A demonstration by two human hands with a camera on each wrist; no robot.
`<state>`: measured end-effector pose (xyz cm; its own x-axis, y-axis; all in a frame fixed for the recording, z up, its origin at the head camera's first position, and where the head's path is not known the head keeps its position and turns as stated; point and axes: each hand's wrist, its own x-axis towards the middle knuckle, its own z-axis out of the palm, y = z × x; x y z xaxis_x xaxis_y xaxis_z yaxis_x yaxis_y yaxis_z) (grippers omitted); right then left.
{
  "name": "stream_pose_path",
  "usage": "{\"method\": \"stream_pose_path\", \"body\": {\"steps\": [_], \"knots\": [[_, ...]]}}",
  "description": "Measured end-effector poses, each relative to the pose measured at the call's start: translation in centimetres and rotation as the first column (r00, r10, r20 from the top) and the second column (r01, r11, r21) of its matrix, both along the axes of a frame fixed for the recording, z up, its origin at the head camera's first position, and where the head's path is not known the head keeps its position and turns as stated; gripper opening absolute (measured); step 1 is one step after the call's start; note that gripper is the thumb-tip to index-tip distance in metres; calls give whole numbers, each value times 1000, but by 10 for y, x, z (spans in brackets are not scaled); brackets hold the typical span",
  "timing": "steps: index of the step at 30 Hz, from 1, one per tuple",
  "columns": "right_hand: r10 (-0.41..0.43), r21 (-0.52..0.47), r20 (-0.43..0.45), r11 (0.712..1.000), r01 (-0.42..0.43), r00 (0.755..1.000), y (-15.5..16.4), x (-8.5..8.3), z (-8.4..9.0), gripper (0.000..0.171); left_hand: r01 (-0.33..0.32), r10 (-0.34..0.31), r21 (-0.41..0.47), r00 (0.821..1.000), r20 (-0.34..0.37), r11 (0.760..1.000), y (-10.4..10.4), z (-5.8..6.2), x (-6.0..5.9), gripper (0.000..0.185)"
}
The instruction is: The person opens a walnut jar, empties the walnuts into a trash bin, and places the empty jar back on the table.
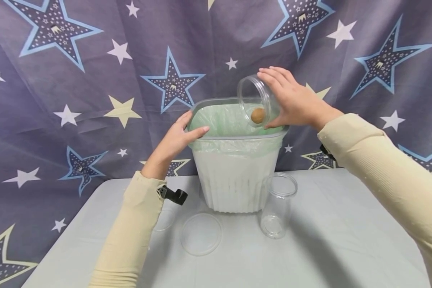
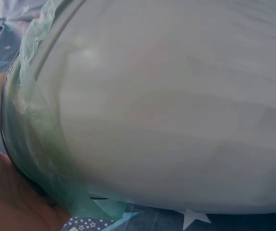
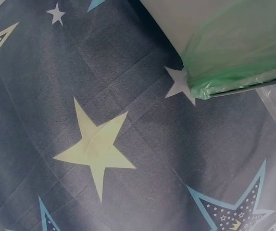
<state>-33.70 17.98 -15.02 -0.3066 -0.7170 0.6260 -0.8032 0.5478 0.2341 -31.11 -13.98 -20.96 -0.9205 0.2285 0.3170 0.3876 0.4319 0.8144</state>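
Note:
A white trash bin [image 1: 237, 180] with a grey rim and a light green bag [image 1: 219, 120] as liner stands on the table. My left hand [image 1: 176, 136] grips the rim at its left corner, thumb over the front edge; the left wrist view shows this hand [image 2: 13, 192] against the bagged rim. Above the bin's right side, my right hand [image 1: 291, 96] holds a clear plastic jar [image 1: 250, 86] tipped on its side, mouth to the left. A small round brown object [image 1: 257, 115] lies inside the jar near its mouth.
A second clear jar [image 1: 275, 212], without a lid, stands upright before the bin's right front. Two clear round lids lie to the left, one larger lid [image 1: 201, 234] and another lid [image 1: 164, 220] beside my left forearm. A star-patterned curtain [image 1: 209, 48] hangs behind the table [image 1: 245, 264].

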Motion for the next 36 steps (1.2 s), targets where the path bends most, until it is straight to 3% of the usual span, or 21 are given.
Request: {"method": "stream_pose_path", "body": {"steps": [11, 18, 27, 33, 36], "knots": [[47, 8, -62, 999, -46, 997, -6, 4, 0, 117, 6, -6, -3, 1000, -8, 1000, -2, 1, 1, 84], [-11, 4, -51, 1000, 11, 999, -4, 6, 2, 116, 10, -10, -6, 1000, 13, 1000, -1, 2, 0, 83], [-85, 18, -22, 996, 86, 996, -3, 9, 7, 119, 12, -12, 4, 1000, -12, 1000, 0, 2, 0, 85], [-60, 11, -125, 998, 62, 990, -3, 7, 5, 119, 11, -11, -3, 1000, -17, 1000, -1, 1, -1, 85], [-28, 39, -133, 999, 33, 991, -3, 5, 3, 118, 15, -15, -6, 1000, -14, 1000, -2, 0, -2, 85]]}}
